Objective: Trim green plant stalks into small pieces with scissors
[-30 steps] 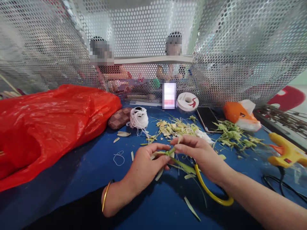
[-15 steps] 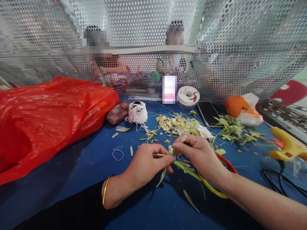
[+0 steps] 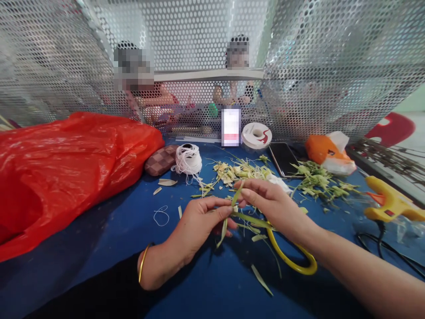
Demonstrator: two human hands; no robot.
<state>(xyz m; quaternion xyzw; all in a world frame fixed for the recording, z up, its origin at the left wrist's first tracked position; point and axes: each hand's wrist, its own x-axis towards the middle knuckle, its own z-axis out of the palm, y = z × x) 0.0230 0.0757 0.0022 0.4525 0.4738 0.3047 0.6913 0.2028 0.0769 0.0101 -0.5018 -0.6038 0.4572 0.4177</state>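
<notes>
Green leaf strips (image 3: pixel 250 219) cross at the fingertips of my left hand (image 3: pixel 195 226), which pinches them between thumb and forefinger. One strip end hangs below these fingers, and another runs right beneath my other palm. My right hand (image 3: pixel 275 206) is closed at the upper strip end, its thumb and forefinger on the leaf. A small pale piece shows where the strips meet. Just below my right hand lies a pair of scissors with a yellow handle (image 3: pixel 294 265); their blades are hidden. Loose leaf scraps (image 3: pixel 262 281) lie on the blue table (image 3: pixel 199 288) near both hands.
A red plastic bag (image 3: pixel 83 168) fills the left side. White cord (image 3: pixel 187 159), a checkered case (image 3: pixel 162 160), a ribbon spool (image 3: pixel 256 135), phones (image 3: pixel 285 158) and leaf trimmings (image 3: pixel 242 170) stand behind. A yellow glue gun (image 3: pixel 387 201) lies right. People sit beyond the perforated screen (image 3: pixel 206 44).
My right hand has shifted slightly, and the upper strip end now stands more upright at its fingertips. More of the yellow scissors handle shows. The view has moved a little.
</notes>
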